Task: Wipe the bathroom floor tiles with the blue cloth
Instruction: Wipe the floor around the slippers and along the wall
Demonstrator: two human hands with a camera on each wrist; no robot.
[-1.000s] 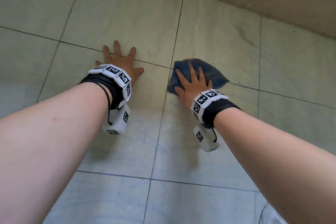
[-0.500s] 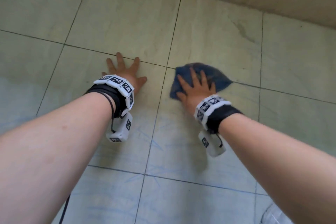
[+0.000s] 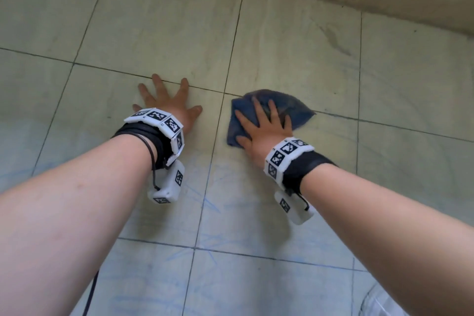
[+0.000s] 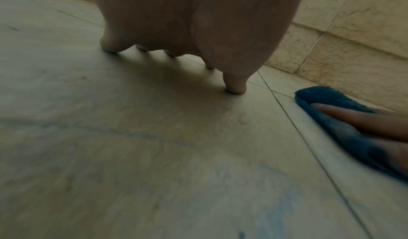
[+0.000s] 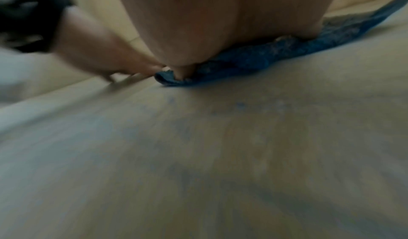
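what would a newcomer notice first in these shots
The blue cloth stands out, pressed flat on the pale floor tiles under the right hand, close to the wall base. Beside it the left hand rests with fingers splayed on a bare tile. Both wrists wear white marker bands.

Head view bright, soft daylight; wrist views dim, motion-blurred, edges warped.
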